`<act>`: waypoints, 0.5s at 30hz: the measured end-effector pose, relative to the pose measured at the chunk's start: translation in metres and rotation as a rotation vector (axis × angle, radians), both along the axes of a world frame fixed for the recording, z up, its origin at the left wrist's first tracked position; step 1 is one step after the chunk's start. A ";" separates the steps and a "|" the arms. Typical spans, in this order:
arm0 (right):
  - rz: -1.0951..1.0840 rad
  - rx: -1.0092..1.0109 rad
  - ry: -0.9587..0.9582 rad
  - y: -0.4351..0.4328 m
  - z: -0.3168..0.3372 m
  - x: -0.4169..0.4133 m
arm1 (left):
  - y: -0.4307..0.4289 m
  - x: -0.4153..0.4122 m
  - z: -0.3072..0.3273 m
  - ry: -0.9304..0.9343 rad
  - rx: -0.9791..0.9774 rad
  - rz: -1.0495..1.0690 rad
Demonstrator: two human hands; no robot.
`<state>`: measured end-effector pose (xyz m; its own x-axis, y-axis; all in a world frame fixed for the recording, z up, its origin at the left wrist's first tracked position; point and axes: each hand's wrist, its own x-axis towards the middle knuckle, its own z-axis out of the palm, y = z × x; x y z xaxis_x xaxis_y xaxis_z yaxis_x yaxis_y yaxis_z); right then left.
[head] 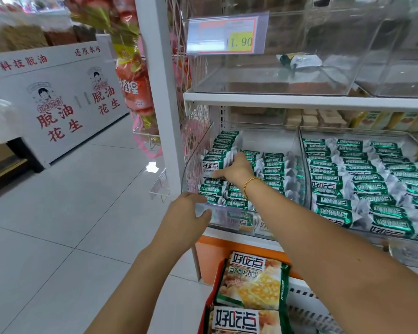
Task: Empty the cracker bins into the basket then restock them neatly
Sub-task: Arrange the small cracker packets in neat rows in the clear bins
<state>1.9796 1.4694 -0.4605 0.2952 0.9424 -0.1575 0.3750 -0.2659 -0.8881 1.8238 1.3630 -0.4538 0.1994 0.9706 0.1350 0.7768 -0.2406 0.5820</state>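
Basket (206,307): bottom edge of view, under the front edge of the lower shelf; red rim; 2 large bags (251,283) of the same brand lying flat inside.
Left hand (188,213): at the front-left corner of the left bin (225,216); fingers curled over the clear front lip, thumb on its outer face. Gripping the lip.
Right hand (235,168): inside the left bin, at its left column; fingers tucked behind a bunch of cracker packets (273,169), thumb on the front one. Reads as a grip on a short stack. Bracelet (250,185) on the wrist.
Task items: green-and-silver packets in rows, filling the left bin and the right bin (305,160), side by side on the lower shelf. No small packets visible in the basket.
Handling (judgement): light, film-wrapped, slippery against each other; brittle inside, so no hard squeeze. Best taken as a short stack clamped across the flat faces, not by the crimped ends.
Count: 2 filled bins below; 2 clear bins visible above, with the left upper bin (263,89) holding 1 lone packet (299,60); 1 price tag (227,34). Small packets too many and too overlapped to count.
Stage (judgement): both lower bins full; emptying or restocking, cannot tell.
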 end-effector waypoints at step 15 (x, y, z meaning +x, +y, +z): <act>0.541 0.171 -0.437 -0.220 0.034 0.082 | -0.092 0.034 0.002 0.168 -0.088 -0.352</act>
